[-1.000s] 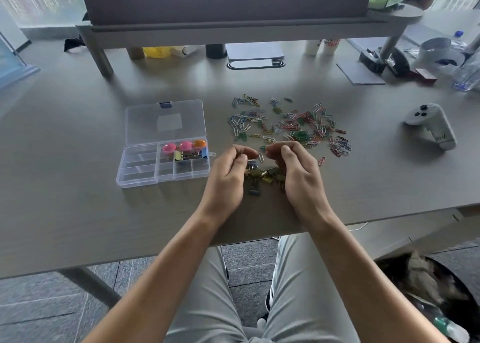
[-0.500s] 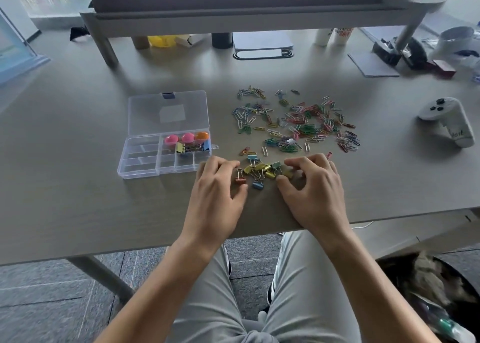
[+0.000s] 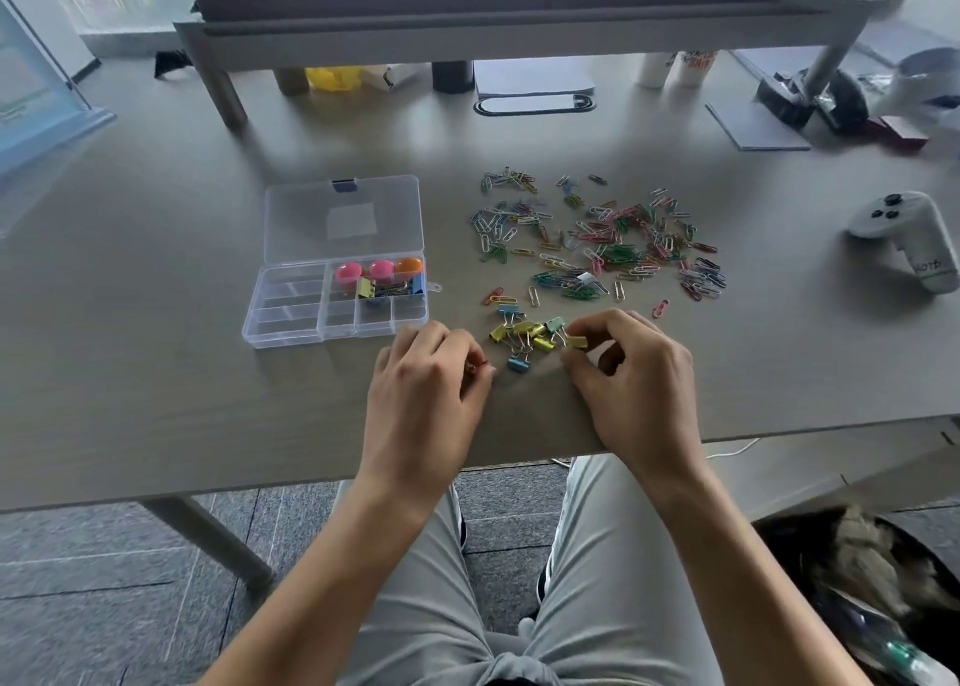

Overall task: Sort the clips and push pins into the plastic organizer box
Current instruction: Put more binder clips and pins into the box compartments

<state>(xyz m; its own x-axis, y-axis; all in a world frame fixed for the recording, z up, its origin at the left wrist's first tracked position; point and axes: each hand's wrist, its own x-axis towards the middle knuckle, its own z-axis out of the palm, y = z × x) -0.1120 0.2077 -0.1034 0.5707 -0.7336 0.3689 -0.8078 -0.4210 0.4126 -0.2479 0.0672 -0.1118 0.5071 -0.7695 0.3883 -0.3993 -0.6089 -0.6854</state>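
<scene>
A clear plastic organizer box [image 3: 291, 321] lies open on the grey desk, lid flat behind it. One compartment holds pink and orange round pins [image 3: 382, 269] and a few binder clips [image 3: 387, 287]. A small heap of yellow, blue and green binder clips [image 3: 524, 334] sits between my hands near the desk's front edge. My left hand [image 3: 426, 394] has curled fingers pinching a small reddish clip. My right hand [image 3: 631, 378] pinches a yellow binder clip [image 3: 575, 342] at the heap's right side. Several coloured paper clips [image 3: 597, 241] are scattered behind.
A white game controller [image 3: 906, 238] lies at the right. A monitor stand [image 3: 218, 87] spans the back, with cups, a notebook [image 3: 756, 126] and a stapler nearby. The desk's front edge [image 3: 208, 488] runs just under my wrists.
My hands have spread apart from the heap, the left drawing back to the left with a small clip. My right fingers have closed on a yellow binder clip.
</scene>
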